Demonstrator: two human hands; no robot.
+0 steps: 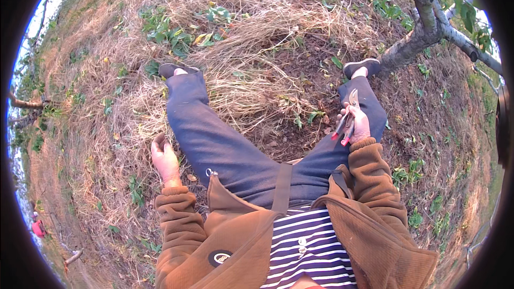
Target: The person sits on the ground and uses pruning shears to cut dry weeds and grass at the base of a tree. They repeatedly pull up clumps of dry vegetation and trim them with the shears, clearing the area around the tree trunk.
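Observation:
My right hand [358, 123] grips a pair of pruning shears [353, 97] in front of my right leg. The curved metal blades point away from me, and the red-ended handles angle back towards my lap. My left hand [165, 161] hangs beside my left thigh, above dry grass, its fingers loosely curled and nothing visible in them. Between my spread legs lies a patch of flattened straw [245, 100] over dark soil [281, 140].
A pale, forking tree trunk [405, 46] rises by my right shoe [363, 66] and its limbs spread to the upper right. Green weeds [172, 34] grow ahead. A cut branch stub [73, 257] shows lower left, near a distant person in red [39, 228].

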